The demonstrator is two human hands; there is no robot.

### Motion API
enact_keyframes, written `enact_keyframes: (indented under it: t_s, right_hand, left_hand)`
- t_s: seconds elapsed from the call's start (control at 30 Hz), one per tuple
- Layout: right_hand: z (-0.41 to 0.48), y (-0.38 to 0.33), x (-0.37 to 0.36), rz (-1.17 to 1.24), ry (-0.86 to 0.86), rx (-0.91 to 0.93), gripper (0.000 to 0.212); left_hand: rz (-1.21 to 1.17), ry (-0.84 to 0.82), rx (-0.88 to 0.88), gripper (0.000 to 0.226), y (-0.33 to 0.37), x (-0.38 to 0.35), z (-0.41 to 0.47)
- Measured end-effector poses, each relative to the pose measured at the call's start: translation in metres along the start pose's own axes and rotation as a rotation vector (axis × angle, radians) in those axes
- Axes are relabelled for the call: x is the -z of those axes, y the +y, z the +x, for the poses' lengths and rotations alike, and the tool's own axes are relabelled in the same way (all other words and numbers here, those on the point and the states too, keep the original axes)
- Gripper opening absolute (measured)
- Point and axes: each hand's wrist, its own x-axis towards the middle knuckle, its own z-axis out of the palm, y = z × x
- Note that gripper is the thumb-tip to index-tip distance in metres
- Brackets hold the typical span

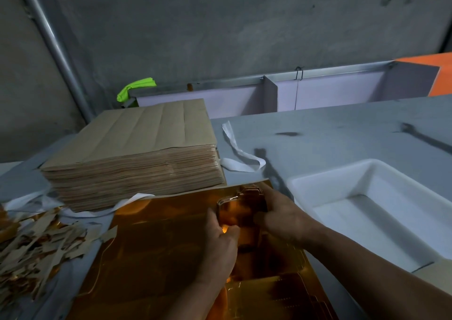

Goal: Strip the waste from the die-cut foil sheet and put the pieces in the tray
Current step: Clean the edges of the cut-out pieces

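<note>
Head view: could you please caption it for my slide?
Left hand and right hand grip a die-cut piece on the foil sheet, tray nearby.

A foil sheet (156, 258) lies at the surface's (330, 129) near edge. A paper stack (132, 153) sits behind it, a tray (342, 185) to its right, and scraps (31, 246) at the left edge.
</note>
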Motion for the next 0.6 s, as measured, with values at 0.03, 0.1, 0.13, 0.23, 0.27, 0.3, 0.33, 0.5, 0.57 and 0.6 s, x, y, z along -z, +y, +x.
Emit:
enact_keyframes:
  t_s: [0.03,0.1,0.13,0.23,0.27,0.3,0.33,0.5,0.57,0.6]
  right_hand:
    - [0.0,0.0,-0.001,-0.012,-0.013,-0.003,0.052]
    - [-0.001,0.0,-0.002,-0.03,-0.034,-0.006,0.052]
    - [-0.001,0.0,-0.003,-0.033,-0.035,-0.007,0.052]
    - [0.001,0.001,-0.003,-0.031,-0.003,-0.004,0.051]
    - [0.001,0.001,-0.002,-0.027,0.009,-0.003,0.051]
    - [0.001,0.001,-0.002,-0.02,0.01,-0.005,0.05]
    - [0.002,0.002,-0.002,-0.017,0.005,-0.008,0.051]
    - [0.001,0.002,-0.002,0.008,0.008,-0.014,0.051]
    - [0.002,0.002,-0.002,0.016,0.009,-0.019,0.05]
    - [0.002,0.002,-0.002,0.017,0.009,-0.02,0.05]
  left_hand:
    - [-0.022,0.002,0.016,0.04,0.0,0.0,0.002]
    - [-0.058,0.009,0.063,0.042,-0.001,-0.001,0.004]
    - [-0.066,0.003,0.083,0.041,-0.003,-0.001,0.003]
    - [-0.065,-0.004,0.114,0.049,-0.009,0.0,-0.001]
    - [-0.065,0.002,0.113,0.053,-0.011,0.0,-0.001]
    - [-0.067,-0.001,0.118,0.055,-0.011,0.0,-0.001]
    - [-0.069,-0.012,0.134,0.056,-0.012,-0.001,-0.001]
    - [-0.075,0.026,0.009,0.059,-0.008,0.003,-0.001]
    - [-0.104,0.071,-0.126,0.049,0.003,0.007,0.001]
    - [-0.116,0.082,-0.177,0.046,0.009,0.01,0.002]
